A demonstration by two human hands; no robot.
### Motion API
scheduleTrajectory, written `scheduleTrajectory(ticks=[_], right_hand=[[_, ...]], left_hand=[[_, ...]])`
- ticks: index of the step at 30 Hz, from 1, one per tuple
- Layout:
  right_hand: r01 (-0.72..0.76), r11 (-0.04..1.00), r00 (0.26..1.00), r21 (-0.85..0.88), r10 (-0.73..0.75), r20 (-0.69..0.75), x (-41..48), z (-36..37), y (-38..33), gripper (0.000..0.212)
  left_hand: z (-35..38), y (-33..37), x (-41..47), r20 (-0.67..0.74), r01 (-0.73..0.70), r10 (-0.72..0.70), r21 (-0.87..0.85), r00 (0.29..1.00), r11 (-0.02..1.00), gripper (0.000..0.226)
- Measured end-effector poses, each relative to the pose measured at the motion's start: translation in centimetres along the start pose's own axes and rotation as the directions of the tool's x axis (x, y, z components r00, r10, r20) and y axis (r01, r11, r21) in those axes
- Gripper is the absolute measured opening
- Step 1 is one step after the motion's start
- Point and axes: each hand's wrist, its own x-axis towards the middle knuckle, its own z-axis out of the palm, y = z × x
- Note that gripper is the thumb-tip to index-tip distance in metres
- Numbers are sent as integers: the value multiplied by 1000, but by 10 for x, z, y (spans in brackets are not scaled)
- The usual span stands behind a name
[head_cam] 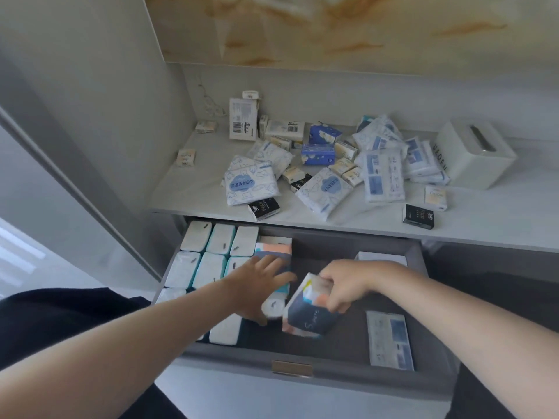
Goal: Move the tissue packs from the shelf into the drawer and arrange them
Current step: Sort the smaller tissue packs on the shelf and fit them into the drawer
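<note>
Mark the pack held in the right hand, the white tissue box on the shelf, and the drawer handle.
held pack [308,320]: head view, dark blue face.
white tissue box [473,160]: head view, top face.
drawer handle [292,368]: head view, plate's middle.

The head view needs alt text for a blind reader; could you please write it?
The right hand holds a navy-and-orange tissue pack over the open grey drawer; the left hand rests on packs lined up inside. More packs lie scattered on the shelf above.
</note>
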Motion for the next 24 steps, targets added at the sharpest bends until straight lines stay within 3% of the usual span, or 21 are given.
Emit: scheduleTrajectory(ticks=[2, 5, 11, 19, 24], right_hand=[[-37, 998, 998, -59, 40, 58, 6, 12, -7, 27], [-96, 993, 993, -75, 101, 55, 18, 29, -19, 44], [-172, 983, 984, 69, 168, 59, 41, 58, -26, 59], [-273, 907, 962, 320, 248, 117, 65, 85, -38, 74], [-260, 855, 965, 448, 209, 159, 68, 97, -44, 57]], left_hand=[[17, 6, 3, -1, 37, -37, 95, 999, 995, 108], [29, 5, 4, -88, 75, -64, 134, 994, 988, 104], [35, -2, 4, -125, 71, -69, 13, 990, 997, 99], [21, -26, 3, -23, 141, -152, -257, 988, 956, 85], [19, -26, 8, -35, 147, -166, -309, 986, 940, 78]])
